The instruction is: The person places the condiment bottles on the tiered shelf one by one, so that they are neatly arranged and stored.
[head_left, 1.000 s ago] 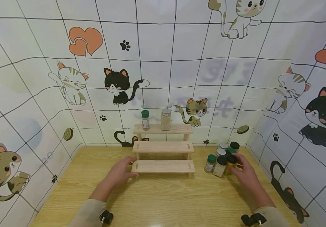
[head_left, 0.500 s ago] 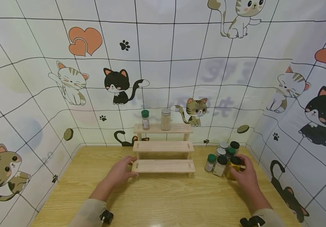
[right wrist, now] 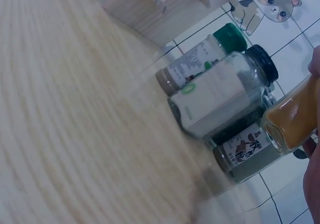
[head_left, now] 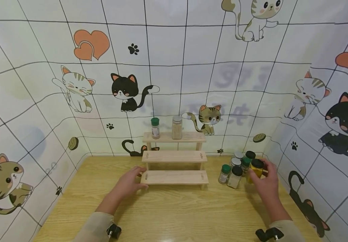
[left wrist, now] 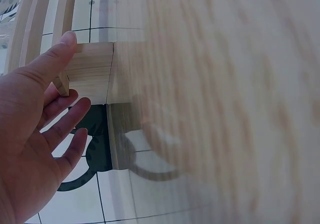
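A three-tier wooden spice rack [head_left: 174, 177] stands on the table. My left hand [head_left: 128, 183] holds the left end of its lowest tier; in the left wrist view, the thumb [left wrist: 67, 40] lies on one side of the board and the fingers on the other. My right hand [head_left: 268, 181] grips a spice jar [head_left: 254, 174] of yellow powder with a black lid. In the right wrist view, this jar [right wrist: 294, 118] is tilted and raised off the table, beside other jars. On the top tier stand a green-capped jar [head_left: 155, 128] and a larger, pale-filled jar [head_left: 177, 128].
Right of the rack, several spice jars cluster: a green-capped one [head_left: 224, 174], a black-lidded one [head_left: 235, 177], and others behind with grey, green and black lids. A cat-printed sheet [head_left: 174, 77] surrounds the wooden table [head_left: 174, 211] at the back and sides.
My right hand has closed around the yellow jar and raised it, shifting it slightly right and away from the cluster. The left hand stays at the rack.
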Action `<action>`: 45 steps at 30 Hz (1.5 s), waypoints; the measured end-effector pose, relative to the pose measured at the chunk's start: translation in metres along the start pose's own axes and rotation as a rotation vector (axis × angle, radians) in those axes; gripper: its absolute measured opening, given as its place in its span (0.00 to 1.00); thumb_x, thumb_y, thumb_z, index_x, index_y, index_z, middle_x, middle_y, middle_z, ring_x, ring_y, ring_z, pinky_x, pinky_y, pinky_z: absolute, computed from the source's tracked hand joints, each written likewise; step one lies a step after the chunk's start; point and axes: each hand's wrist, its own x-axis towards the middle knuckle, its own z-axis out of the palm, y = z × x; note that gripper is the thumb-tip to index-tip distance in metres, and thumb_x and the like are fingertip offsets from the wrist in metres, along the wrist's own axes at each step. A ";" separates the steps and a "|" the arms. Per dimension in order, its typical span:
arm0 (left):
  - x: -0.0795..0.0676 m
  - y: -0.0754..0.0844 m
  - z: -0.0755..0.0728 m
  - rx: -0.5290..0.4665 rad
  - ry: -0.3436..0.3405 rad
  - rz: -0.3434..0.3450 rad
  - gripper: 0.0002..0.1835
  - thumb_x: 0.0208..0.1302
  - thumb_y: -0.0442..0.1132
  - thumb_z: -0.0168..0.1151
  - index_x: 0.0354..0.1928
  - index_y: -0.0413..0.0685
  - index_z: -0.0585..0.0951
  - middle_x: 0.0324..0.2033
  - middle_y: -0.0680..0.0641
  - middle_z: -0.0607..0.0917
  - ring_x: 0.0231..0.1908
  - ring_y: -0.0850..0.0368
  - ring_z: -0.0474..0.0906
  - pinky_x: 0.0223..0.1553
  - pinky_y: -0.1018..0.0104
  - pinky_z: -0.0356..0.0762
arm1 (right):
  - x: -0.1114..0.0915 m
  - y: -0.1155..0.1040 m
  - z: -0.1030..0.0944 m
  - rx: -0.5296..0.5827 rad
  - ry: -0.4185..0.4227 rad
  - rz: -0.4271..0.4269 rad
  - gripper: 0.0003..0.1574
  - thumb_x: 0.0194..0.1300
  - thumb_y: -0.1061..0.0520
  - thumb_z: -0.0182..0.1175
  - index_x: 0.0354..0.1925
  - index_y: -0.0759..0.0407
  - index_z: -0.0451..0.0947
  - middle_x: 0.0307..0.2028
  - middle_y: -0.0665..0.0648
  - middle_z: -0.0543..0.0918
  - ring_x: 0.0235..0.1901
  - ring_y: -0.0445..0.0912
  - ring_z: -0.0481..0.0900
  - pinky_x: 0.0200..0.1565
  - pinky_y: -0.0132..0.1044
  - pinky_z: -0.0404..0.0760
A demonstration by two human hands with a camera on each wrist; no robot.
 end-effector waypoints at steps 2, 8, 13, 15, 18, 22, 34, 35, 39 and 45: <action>0.000 -0.001 0.001 0.000 -0.003 -0.004 0.39 0.59 0.47 0.88 0.71 0.49 0.82 0.62 0.51 0.85 0.60 0.47 0.85 0.62 0.42 0.83 | 0.001 -0.005 -0.002 0.003 0.001 -0.008 0.40 0.67 0.68 0.76 0.74 0.58 0.75 0.61 0.55 0.74 0.53 0.38 0.71 0.52 0.23 0.71; 0.000 -0.002 0.003 -0.001 -0.002 -0.011 0.40 0.59 0.47 0.88 0.72 0.49 0.82 0.62 0.52 0.84 0.60 0.47 0.85 0.61 0.42 0.83 | 0.006 -0.023 -0.004 -0.035 -0.009 -0.009 0.41 0.69 0.66 0.75 0.76 0.55 0.73 0.62 0.58 0.72 0.55 0.40 0.70 0.54 0.25 0.70; -0.001 -0.002 0.003 0.000 -0.003 -0.009 0.40 0.59 0.48 0.88 0.72 0.50 0.81 0.62 0.52 0.85 0.60 0.48 0.85 0.62 0.42 0.83 | 0.013 -0.037 0.001 -0.029 -0.014 -0.045 0.42 0.69 0.67 0.75 0.76 0.56 0.73 0.62 0.59 0.73 0.55 0.40 0.70 0.54 0.25 0.70; -0.001 -0.002 0.003 -0.005 -0.005 -0.011 0.40 0.59 0.48 0.88 0.72 0.49 0.82 0.61 0.52 0.85 0.60 0.47 0.85 0.62 0.42 0.83 | 0.017 -0.042 0.004 -0.018 -0.016 -0.064 0.42 0.68 0.67 0.75 0.76 0.57 0.74 0.62 0.59 0.73 0.55 0.39 0.70 0.54 0.25 0.70; -0.001 -0.001 0.002 -0.007 -0.005 -0.012 0.40 0.59 0.48 0.88 0.71 0.49 0.82 0.61 0.52 0.85 0.60 0.47 0.85 0.62 0.42 0.83 | 0.021 -0.048 0.011 0.016 -0.024 -0.099 0.41 0.67 0.69 0.75 0.75 0.59 0.74 0.62 0.60 0.74 0.54 0.38 0.70 0.55 0.25 0.70; -0.002 -0.001 0.003 -0.009 -0.004 -0.013 0.39 0.59 0.47 0.88 0.71 0.49 0.82 0.61 0.52 0.85 0.60 0.47 0.85 0.62 0.42 0.82 | 0.028 -0.057 0.023 0.051 -0.034 -0.127 0.41 0.68 0.68 0.75 0.75 0.59 0.74 0.61 0.59 0.74 0.54 0.39 0.71 0.55 0.25 0.71; -0.001 -0.003 0.003 -0.012 -0.007 -0.019 0.40 0.59 0.49 0.88 0.72 0.49 0.81 0.61 0.52 0.84 0.60 0.47 0.85 0.62 0.41 0.82 | 0.048 -0.083 0.057 0.164 -0.121 -0.124 0.41 0.73 0.65 0.74 0.78 0.55 0.72 0.66 0.59 0.74 0.56 0.38 0.73 0.57 0.25 0.74; 0.000 -0.003 0.003 -0.013 -0.006 -0.016 0.40 0.59 0.49 0.88 0.72 0.49 0.81 0.61 0.52 0.84 0.60 0.47 0.85 0.63 0.41 0.82 | 0.049 -0.089 0.060 0.181 -0.126 -0.121 0.41 0.73 0.66 0.74 0.78 0.56 0.72 0.66 0.61 0.74 0.56 0.37 0.74 0.58 0.24 0.74; 0.001 -0.003 0.003 -0.016 -0.008 -0.019 0.40 0.59 0.48 0.88 0.72 0.49 0.81 0.62 0.52 0.84 0.60 0.47 0.85 0.63 0.41 0.82 | 0.057 -0.099 0.075 0.232 -0.149 -0.090 0.41 0.74 0.67 0.72 0.79 0.57 0.71 0.68 0.61 0.74 0.57 0.34 0.75 0.58 0.25 0.76; 0.000 -0.001 0.002 -0.009 -0.005 -0.019 0.40 0.58 0.47 0.88 0.71 0.48 0.82 0.60 0.52 0.84 0.60 0.47 0.85 0.62 0.41 0.83 | 0.074 -0.108 0.097 0.318 -0.210 -0.070 0.42 0.75 0.62 0.73 0.81 0.55 0.69 0.67 0.60 0.77 0.58 0.39 0.78 0.59 0.29 0.79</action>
